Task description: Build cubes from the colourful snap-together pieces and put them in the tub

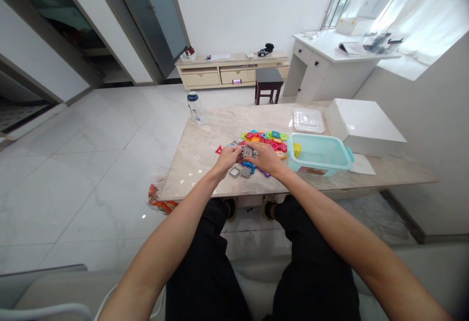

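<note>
Both my hands hold a grey building piece (pixel 247 152) with a square grid on its face, a little above the table. The fingers of my left hand (pixel 227 159) close on its left edge. From the other side my right hand (pixel 266 157) grips its right edge and top. Behind and around them lies a pile of coloured interlocking pieces (pixel 269 141), red, orange, blue and green. Grey toothed pieces (pixel 245 171) lie just below my hands. Off to the left are small white square frames (pixel 197 158) and a red piece (pixel 219 149).
On the right of the marble-patterned table (pixel 194 179) stands a mint plastic bin (pixel 330 167) with a yellow piece inside. Behind it are a clear lid (pixel 308 120) and a white box (pixel 366 123). A water bottle (pixel 196 108) stands at the far left corner.
</note>
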Demonstrator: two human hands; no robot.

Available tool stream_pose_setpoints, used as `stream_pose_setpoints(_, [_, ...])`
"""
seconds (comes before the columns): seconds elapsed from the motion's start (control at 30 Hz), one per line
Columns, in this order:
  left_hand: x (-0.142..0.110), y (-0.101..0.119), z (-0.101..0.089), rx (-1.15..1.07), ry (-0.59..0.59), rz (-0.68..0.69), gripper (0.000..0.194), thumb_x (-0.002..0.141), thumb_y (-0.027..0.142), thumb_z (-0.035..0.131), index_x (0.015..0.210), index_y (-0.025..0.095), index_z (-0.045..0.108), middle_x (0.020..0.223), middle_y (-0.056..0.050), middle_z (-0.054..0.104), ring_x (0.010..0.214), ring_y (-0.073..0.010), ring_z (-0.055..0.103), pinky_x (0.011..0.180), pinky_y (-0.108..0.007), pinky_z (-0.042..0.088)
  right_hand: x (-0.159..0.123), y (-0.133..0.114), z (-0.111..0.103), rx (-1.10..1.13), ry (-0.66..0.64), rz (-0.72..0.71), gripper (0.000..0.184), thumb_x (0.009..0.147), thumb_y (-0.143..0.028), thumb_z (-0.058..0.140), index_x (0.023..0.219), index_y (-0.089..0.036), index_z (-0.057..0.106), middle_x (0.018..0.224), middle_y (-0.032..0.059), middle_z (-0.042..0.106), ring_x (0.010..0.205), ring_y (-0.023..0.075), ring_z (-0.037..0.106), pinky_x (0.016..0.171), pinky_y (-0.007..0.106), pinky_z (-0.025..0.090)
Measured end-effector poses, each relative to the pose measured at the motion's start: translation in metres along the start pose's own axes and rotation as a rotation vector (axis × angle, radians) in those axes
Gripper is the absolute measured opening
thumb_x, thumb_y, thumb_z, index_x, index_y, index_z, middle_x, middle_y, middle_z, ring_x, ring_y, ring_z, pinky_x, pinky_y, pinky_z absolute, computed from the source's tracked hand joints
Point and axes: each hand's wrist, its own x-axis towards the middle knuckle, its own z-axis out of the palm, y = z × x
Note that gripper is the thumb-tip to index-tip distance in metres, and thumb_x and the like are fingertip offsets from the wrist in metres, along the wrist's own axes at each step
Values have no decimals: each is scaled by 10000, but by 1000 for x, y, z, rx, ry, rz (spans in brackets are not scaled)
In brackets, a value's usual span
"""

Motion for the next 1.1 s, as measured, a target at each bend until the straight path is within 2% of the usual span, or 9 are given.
stream_pose_setpoints(0.13, [-1, 2, 3, -17, -23, 38, 523, 795, 633, 882, 971, 145, 816, 929, -97, 829, 852, -222, 776, 880, -367, 638, -1, 0, -1, 10, 11, 3, 520, 925, -298, 856, 1423, -233, 725, 1404, 139, 759, 1309, 349, 723, 1158, 501, 550])
stream_pose_setpoints(0.3, [-2, 1, 9, 20, 76, 139, 554, 710, 495, 975, 1097, 126, 830, 1055, -128, 855, 934, -257, 787, 873, -365, 634, 1, -4, -1, 13, 45, -2, 552, 931, -325, 855, 1450, -218, 703, 1445, 158, 731, 1356, 343, 693, 1186, 503, 535])
stream_pose_setpoints(0.57, [-4, 1, 15, 175, 112, 285, 416, 837, 432, 861, 1126, 133, 845, 1164, -145, 847, 1096, -335, 804, 929, -405, 644, 0, -6, 0, 3, 85, 22, 505, 942, -314, 825, 1428, -216, 725, 1406, 163, 749, 1319, 355, 709, 1172, 524, 547])
stream_pose_setpoints(0.77, [-10, 6, 21, 239, 132, 383, 338, 904, 411, 794, 1130, 165, 842, 1203, -125, 842, 1163, -341, 790, 1027, -438, 622, -1, -10, 0, 29, 135, 9, 537, 959, -267, 776, 1485, -214, 683, 1447, 159, 726, 1370, 344, 677, 1226, 521, 508])
stream_pose_setpoints(0.87, [-11, 11, 17, 251, 157, 427, 349, 925, 418, 775, 1152, 157, 827, 1211, -132, 837, 1146, -330, 792, 1026, -430, 619, 1, -18, 0, 65, 156, -9, 569, 972, -252, 746, 1530, -206, 642, 1499, 160, 691, 1433, 331, 632, 1265, 506, 475])
stream_pose_setpoints(0.97, [-10, 18, 8, 292, 189, 482, 358, 936, 412, 774, 1183, 154, 805, 1190, -134, 837, 1111, -303, 796, 1026, -404, 612, 4, -25, -1, 161, 187, 7, 667, 962, -307, 777, 1590, -210, 575, 1570, 155, 636, 1484, 324, 587, 1280, 506, 463])
stream_pose_setpoints(1.03, [-8, 21, 1, 280, 209, 502, 353, 937, 416, 777, 1174, 156, 792, 1185, -133, 834, 1107, -287, 792, 1036, -390, 604, 6, -26, -2, 279, 228, 80, 637, 988, -379, 757, 1580, -223, 580, 1550, 148, 656, 1430, 310, 636, 1219, 491, 525])
stream_pose_setpoints(1.1, [-8, 22, -2, 232, 199, 505, 353, 931, 430, 784, 1154, 156, 780, 1181, -133, 829, 1110, -277, 787, 1045, -385, 597, 7, -25, -5, 402, 262, 163, 510, 1033, -444, 691, 1491, -222, 657, 1451, 138, 728, 1315, 283, 712, 1117, 447, 594])
